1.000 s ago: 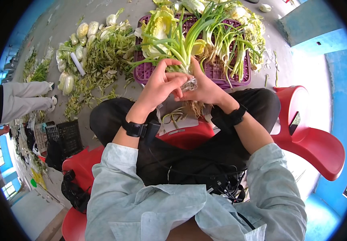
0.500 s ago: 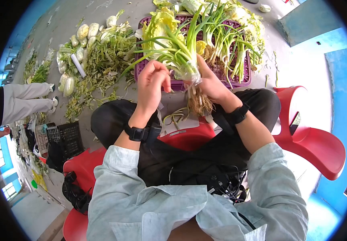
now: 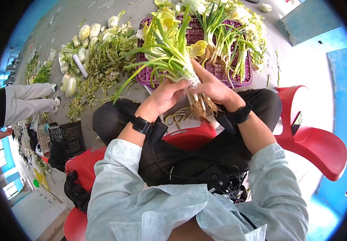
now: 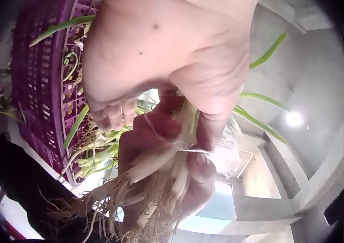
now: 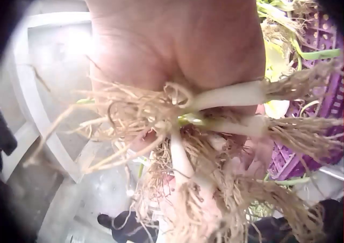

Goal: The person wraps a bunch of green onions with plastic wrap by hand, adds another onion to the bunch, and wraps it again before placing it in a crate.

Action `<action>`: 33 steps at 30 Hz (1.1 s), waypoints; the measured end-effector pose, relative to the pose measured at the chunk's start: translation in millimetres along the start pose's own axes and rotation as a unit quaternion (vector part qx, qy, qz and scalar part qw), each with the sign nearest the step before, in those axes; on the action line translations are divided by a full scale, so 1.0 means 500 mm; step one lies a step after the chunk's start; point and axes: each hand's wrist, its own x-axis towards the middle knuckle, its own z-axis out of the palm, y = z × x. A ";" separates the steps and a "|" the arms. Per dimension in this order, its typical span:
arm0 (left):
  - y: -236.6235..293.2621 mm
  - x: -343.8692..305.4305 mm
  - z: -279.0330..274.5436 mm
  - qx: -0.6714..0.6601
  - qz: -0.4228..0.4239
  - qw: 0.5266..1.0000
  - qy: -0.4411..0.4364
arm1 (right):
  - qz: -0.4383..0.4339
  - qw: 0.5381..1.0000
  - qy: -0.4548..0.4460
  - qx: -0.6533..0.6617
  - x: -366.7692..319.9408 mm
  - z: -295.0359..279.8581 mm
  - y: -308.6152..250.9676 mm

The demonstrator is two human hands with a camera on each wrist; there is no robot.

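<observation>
A bunch of green onions [image 3: 175, 66] leans to the left, leaves up and roots [image 3: 202, 108] hanging down. Clear plastic film [image 3: 192, 79] wraps its stalks. My right hand [image 3: 213, 86] grips the bunch around the stalks, just above the roots. My left hand [image 3: 163, 96] is at the film from the other side, its thumb against the wrapped stalks; in the left wrist view a strand of film [image 4: 196, 149] stretches across the white stems [image 4: 156, 165] near both thumbs. White stem ends and tangled roots [image 5: 215, 189] fill the right wrist view, hiding much of the right palm and fingers.
Behind the bunch stands an upturned-looking purple crate [image 3: 243, 82] bearing more green onions [image 3: 225, 44] and cabbage leaves [image 3: 163, 24]. A heap of trimmed leaves [image 3: 113, 52] covers the floor at left. A red chair [image 3: 302, 136] stands at right; another person's legs [image 3: 29, 102] show at left.
My left hand moved away to the left of the bunch, then came back to the film. The bunch now tilts further left, still in my right hand.
</observation>
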 end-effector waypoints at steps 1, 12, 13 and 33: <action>-0.003 0.001 -0.003 -0.011 0.001 1.000 0.007 | 0.014 1.000 0.000 -0.016 -0.002 0.002 -0.007; -0.010 0.015 0.010 0.033 0.074 0.992 0.096 | -0.076 0.910 0.131 -0.386 -0.007 0.016 0.013; -0.011 0.020 0.008 0.038 0.075 0.990 0.115 | -0.080 0.906 0.159 -0.385 -0.007 0.022 0.004; 0.027 0.029 0.001 0.097 0.140 0.978 0.120 | -0.053 0.951 0.257 -0.165 0.009 -0.008 0.011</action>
